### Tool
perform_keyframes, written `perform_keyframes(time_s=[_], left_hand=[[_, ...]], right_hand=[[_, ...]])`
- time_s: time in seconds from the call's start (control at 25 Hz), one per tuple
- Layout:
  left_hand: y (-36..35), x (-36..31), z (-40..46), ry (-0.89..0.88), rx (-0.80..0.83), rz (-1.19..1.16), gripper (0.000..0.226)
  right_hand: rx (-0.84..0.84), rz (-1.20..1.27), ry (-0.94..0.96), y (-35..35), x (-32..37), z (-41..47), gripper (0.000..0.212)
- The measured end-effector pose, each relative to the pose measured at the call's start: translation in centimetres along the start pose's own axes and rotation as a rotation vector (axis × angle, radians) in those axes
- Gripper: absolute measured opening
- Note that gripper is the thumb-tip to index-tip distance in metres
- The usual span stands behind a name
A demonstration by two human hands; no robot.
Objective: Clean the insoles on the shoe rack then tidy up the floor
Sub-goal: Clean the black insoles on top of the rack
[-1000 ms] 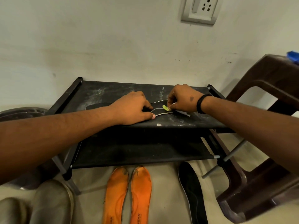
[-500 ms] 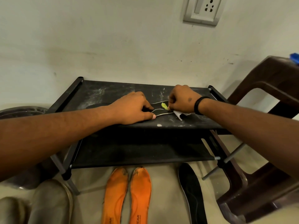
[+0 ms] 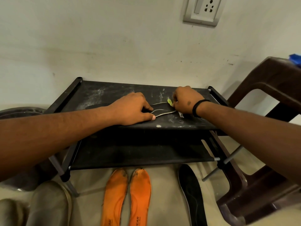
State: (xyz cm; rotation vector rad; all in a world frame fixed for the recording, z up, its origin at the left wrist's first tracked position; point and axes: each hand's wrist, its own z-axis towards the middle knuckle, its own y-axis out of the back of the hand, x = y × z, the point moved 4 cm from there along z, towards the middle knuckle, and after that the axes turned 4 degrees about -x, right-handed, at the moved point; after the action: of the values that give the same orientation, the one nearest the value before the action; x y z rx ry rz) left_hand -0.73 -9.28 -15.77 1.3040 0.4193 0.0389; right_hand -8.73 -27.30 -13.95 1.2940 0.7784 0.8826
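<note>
A black insole (image 3: 160, 109) with a pale edge lies on the dusty top shelf of the black shoe rack (image 3: 101, 93). My left hand (image 3: 132, 108) presses down on its left part, thumb at the front edge. My right hand (image 3: 185, 100) is curled at the insole's right end, pinching a small yellow-green brush head (image 3: 169, 102) against it; a pale handle tip (image 3: 180, 114) sticks out under the wrist. Two orange insoles (image 3: 128, 196) and one black insole (image 3: 193, 193) lie on the floor in front of the rack.
A brown plastic chair (image 3: 263, 98) stands close on the right, with something blue (image 3: 295, 59) on its seat. A dark round basin (image 3: 17, 111) sits left of the rack. Grey shoes (image 3: 47, 204) are at the lower left. A wall socket (image 3: 202, 10) is above.
My right hand has shifted slightly back across the insole's right end with the yellow-green brush head. My left hand has stayed pressed on the insole.
</note>
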Motion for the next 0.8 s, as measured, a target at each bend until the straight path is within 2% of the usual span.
perform_keyframes(time_s=[0.08,0.24,0.44,0.68,0.8], left_hand=[[0.0,0.1,-0.1,0.001,0.000,-0.008,0.043],[-0.1,0.2,0.1,0.001,-0.004,-0.004,0.041],[0.0,0.1,0.0,0.005,-0.007,-0.016,0.044],[-0.1,0.3,0.1,-0.004,-0.004,-0.016,0.041],[-0.1,0.2,0.1,0.002,-0.003,-0.022,0.043]], right_hand=[[-0.007,-0.065,0.064,-0.2,1.2,-0.5,0.017],[0.100,0.161,0.211,-0.3,3.2,-1.5,0.017],[0.008,0.014,0.063,-0.5,1.2,0.6,0.016],[0.110,0.296,0.209,-0.8,3.1,-1.1,0.012],[0.034,0.241,0.099,-0.5,1.0,0.3,0.011]])
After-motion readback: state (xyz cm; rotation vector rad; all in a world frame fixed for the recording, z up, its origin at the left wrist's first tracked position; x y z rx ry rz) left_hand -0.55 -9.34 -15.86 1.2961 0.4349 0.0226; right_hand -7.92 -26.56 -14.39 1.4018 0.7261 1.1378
